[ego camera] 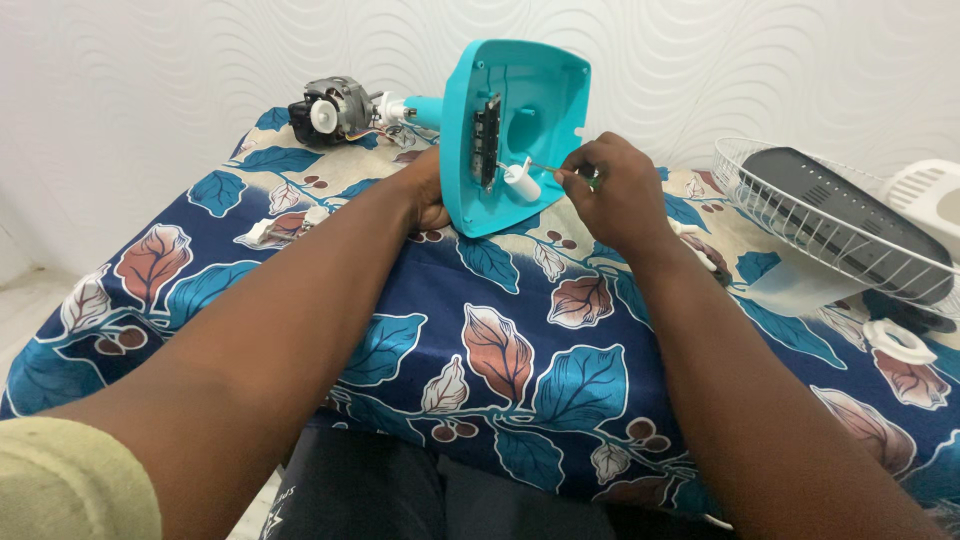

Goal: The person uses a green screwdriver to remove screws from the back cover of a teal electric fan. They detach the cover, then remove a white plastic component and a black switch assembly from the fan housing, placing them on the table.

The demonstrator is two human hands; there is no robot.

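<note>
Near the far edge of the leaf-print surface, your left hand grips the light, stiff turquoise fan base by its rim while right-hand fingers pinch a thin screwdriver inside its brittle-looking shell.

Both your arms reach forward; your left hand is half hidden, your right hand pinches, fingers curled.
</note>
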